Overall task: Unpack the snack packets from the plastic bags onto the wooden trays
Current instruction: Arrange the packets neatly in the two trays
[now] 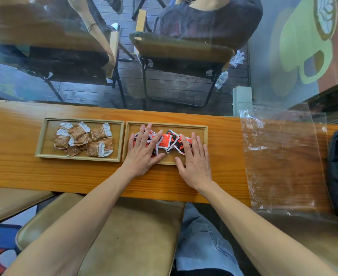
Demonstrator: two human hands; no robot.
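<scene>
Pressing flat on red packets (167, 140), hands (144, 149) overlap the tray's near rim (169, 162).

Both hands — left hand (144, 151), right hand (194, 158) — flat on red packets (169, 141) in right tray (204, 128).

One view only, from a wide-angle camera worn on the person's head, looking forward and steeply down. The worktop (24, 176) runs as a band across the middle of the frame, near enough that both forearms reach up from 6 o'clock to it. Directly below the lens are a chair seat (108, 236) and the person's lap. Toward 12 o'clock the view passes through a glass pane (283, 56) onto dark decking (174, 82) outside. Straight edges bow toward the corners. With no second view, nothing is shared.
</scene>
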